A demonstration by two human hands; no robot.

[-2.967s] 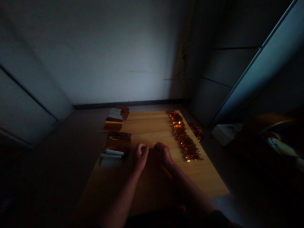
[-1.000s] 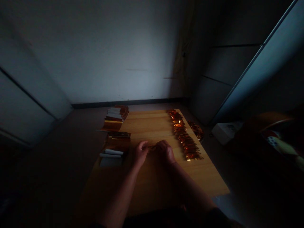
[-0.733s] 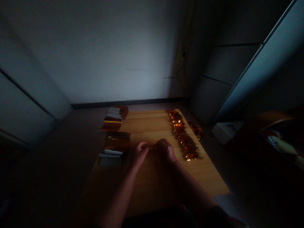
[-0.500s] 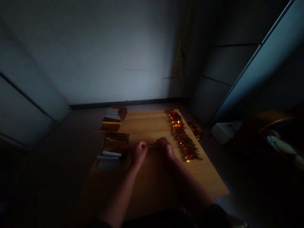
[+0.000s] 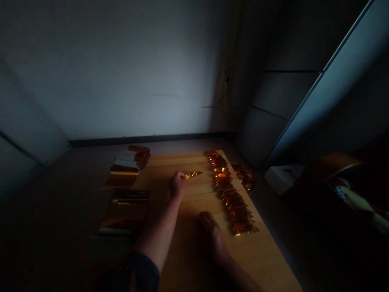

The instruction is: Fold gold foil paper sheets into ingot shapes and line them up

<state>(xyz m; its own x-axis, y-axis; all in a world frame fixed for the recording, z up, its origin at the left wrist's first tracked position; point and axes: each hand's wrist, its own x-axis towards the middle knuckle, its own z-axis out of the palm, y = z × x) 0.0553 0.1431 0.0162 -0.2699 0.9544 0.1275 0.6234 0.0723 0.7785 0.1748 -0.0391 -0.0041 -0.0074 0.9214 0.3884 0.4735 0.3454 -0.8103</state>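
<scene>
Head view: a gold foil strip [image 5: 193, 174] juts rightward from the clenched left hand [image 5: 178, 184], gripped over the wooden board [image 5: 170, 166]. The right hand [image 5: 209, 231] lies nearer in shadow; whether it is clenched cannot be told. A row of folded foil pieces [image 5: 228, 190] runs to the right, a foil heap [image 5: 244, 177] lies beyond it off the board, and stacks of foil and white sheets [image 5: 129, 160] sit left.

2 hands: left hand [image 5: 178, 185], right hand [image 5: 211, 233]. 1 loose foil piece [image 5: 193, 174]. 1 foil row [image 5: 229, 190]. 1 foil heap [image 5: 244, 177]. 2 stacks: upper stack [image 5: 127, 166], lower stack [image 5: 124, 211].
</scene>
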